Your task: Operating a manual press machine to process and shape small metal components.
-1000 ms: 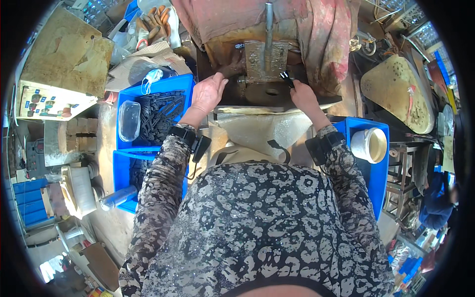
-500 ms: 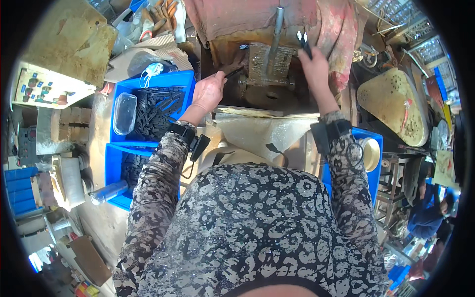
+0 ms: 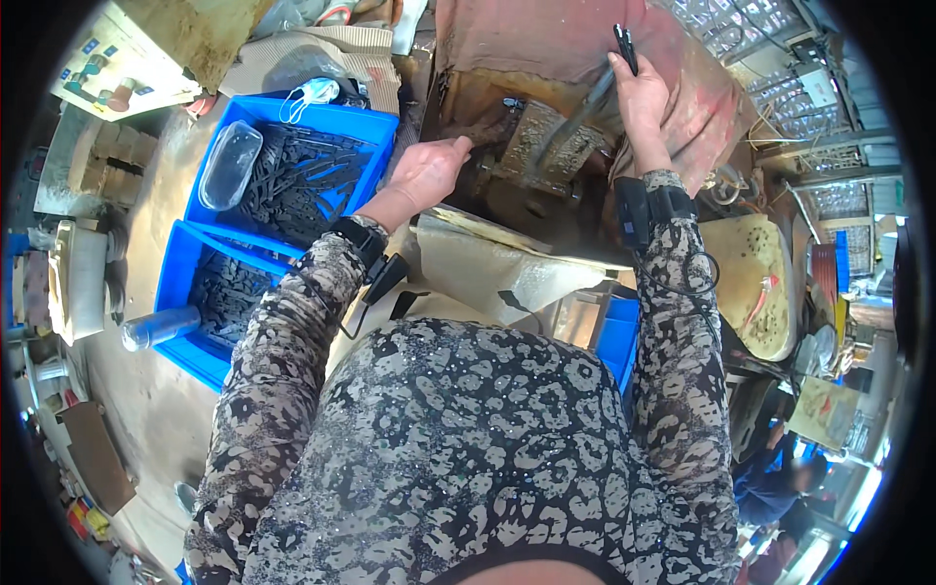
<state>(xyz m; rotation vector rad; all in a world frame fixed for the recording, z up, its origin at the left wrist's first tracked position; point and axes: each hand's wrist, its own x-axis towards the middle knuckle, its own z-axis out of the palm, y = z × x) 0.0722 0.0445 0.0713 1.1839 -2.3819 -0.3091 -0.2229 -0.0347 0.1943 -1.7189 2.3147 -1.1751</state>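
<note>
My right hand (image 3: pixel 641 101) is closed around a slim black two-pronged tool (image 3: pixel 625 49), its prongs pointing up and away from me. This hand is above the metal rod (image 3: pixel 577 109), which slants up from the wet metal block (image 3: pixel 556 141) of a machine. My left hand (image 3: pixel 429 168) is closed with its fingertips together, left of the block. Whatever it may hold is hidden. The machine's recess around the block is dark and brown, and a round hole (image 3: pixel 535 208) shows in its near plate.
To the left stand two blue bins (image 3: pixel 375 119) (image 3: pixel 172 283) of dark flat strips. A clear plastic box (image 3: pixel 231 166) and a face mask (image 3: pixel 310 97) lie on the upper one, a clear bottle (image 3: pixel 161 329) on the lower. Reddish cloth (image 3: pixel 536 39) hangs behind the machine. Another person (image 3: pixel 765 492) is far right.
My right hand has risen with the black tool, away from the block. The dark piece seen at my left fingertips no longer shows. The whole view has turned.
</note>
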